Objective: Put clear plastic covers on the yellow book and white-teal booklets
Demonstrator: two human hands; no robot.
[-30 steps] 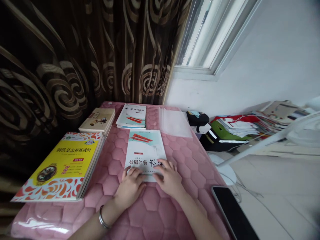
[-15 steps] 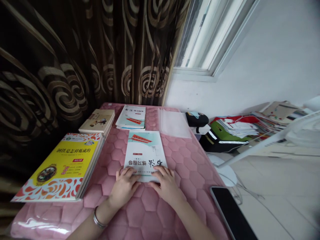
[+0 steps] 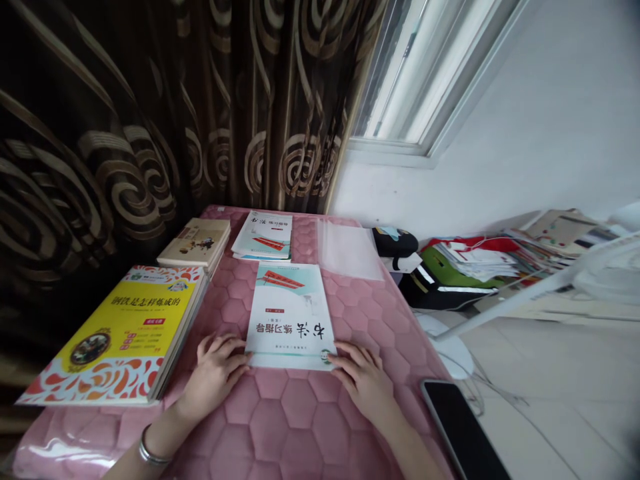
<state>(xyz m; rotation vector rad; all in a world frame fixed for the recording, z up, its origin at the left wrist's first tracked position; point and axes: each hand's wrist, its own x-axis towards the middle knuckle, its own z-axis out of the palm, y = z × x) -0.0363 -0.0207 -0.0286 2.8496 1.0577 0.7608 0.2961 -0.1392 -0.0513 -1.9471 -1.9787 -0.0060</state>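
Both hands lie flat and hold nothing, the left hand (image 3: 216, 369) and right hand (image 3: 363, 377) having spread from the near edge to the near corners of the white workbook (image 3: 291, 317), now squared mid-table on the pink mat (image 3: 295, 420).

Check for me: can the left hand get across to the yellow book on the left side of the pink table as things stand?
Probably yes. The left hand lies flat at the near left corner of the white booklet, and only bare pink table shows between it and the yellow book; nothing stands in that gap.
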